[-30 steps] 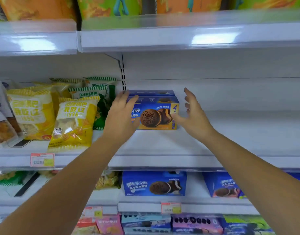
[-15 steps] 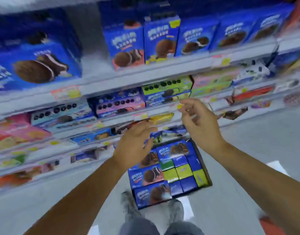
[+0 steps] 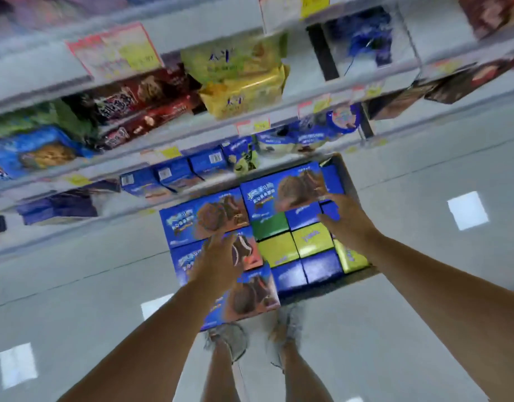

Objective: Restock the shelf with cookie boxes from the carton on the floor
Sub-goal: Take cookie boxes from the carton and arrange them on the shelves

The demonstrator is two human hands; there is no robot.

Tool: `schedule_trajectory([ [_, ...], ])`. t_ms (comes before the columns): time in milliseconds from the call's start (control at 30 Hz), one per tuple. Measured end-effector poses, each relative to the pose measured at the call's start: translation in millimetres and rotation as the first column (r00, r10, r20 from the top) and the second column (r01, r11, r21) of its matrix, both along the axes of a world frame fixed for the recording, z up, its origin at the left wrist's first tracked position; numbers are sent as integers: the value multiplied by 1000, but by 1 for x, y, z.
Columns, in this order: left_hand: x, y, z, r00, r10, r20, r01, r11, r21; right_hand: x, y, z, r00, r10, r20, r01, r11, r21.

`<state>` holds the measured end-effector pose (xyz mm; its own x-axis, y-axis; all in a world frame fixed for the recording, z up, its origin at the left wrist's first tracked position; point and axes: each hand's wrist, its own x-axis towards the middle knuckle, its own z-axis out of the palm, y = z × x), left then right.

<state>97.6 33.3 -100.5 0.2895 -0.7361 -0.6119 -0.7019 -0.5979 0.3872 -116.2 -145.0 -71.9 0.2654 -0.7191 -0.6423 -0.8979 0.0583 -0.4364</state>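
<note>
The carton (image 3: 350, 181) lies on the floor below me, packed with blue cookie boxes (image 3: 203, 219) face up on its left and smaller blue, green and yellow boxes (image 3: 312, 240) on its right. My left hand (image 3: 218, 258) hangs over the left column of blue boxes, fingers spread and relaxed, holding nothing. My right hand (image 3: 343, 217) reaches over the right side, fingertips near the top blue box (image 3: 279, 192); whether they touch it is blurred. The picture is smeared by motion.
Low shelves (image 3: 163, 134) with snack packs, yellow bags and more blue boxes run along the far side of the carton. My two feet (image 3: 229, 340) stand on the pale tiled floor just in front of it. Open floor lies to the right.
My view has swung from the upper shelf down to the floor. Both hands left the shelved box and dropped toward the carton, now much closer to its boxes.
</note>
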Motion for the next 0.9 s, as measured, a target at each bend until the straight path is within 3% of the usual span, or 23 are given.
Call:
schedule_trajectory([
  [133,6,-36,-59,991,-84,104,87,996,-22,25,-40,-75,996,-92,18,93,990,-104],
  [267,6,-56,-98,970,-153,190,154,988,14,38,-61,-135,971,-238,-18,237,971,-42],
  [333,5,-56,-109,969,-170,181,163,985,51,37,-63,-151,942,-331,64,331,944,6],
  [433,8,-53,-114,971,-180,161,172,983,61,30,-62,-152,813,-530,243,527,846,83],
  [533,15,-56,-107,976,-194,103,189,980,62,16,-62,-142,716,-607,346,577,793,197],
  [700,23,-62,-90,992,-121,-37,123,991,47,-3,-59,-111,746,-571,342,496,820,288],
  [833,23,-64,-69,972,105,-209,-99,994,38,-18,-47,-63,657,-628,416,545,778,312],
  [900,26,-65,-52,872,283,-399,-266,959,98,-23,-35,-31,620,-637,458,516,771,373],
])
